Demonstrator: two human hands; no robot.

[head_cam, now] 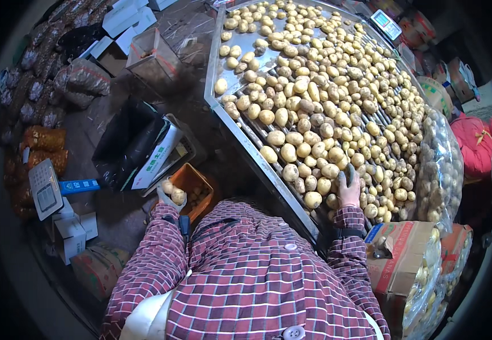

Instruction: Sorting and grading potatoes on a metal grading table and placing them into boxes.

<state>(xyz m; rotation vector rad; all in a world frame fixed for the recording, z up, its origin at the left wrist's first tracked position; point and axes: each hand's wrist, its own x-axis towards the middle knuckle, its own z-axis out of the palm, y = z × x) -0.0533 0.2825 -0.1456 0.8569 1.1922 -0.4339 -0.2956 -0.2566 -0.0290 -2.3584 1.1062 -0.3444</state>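
Note:
My left hand (172, 196), in a grey glove, holds potatoes (178, 196) beside an orange plastic crate (206, 200) with more potatoes at its bottom. My right hand (349, 187), with grey-covered fingertips, rests among the potatoes on a metal roller table (267, 180); its fingers are apart, and whether it grips one cannot be told. Potatoes (301, 85) cover much of the table. Left of the orange crate stands a white carton (154, 159) with a black plastic liner (122, 140), on a scale.
A scale display (47, 191) on a blue post stands at the left. A banana carton (399, 255) is close by my right arm, below a clear bag of potatoes (439, 170). Another scale display (386, 24) stands beyond the table. Full sacks (44, 148) line the far left.

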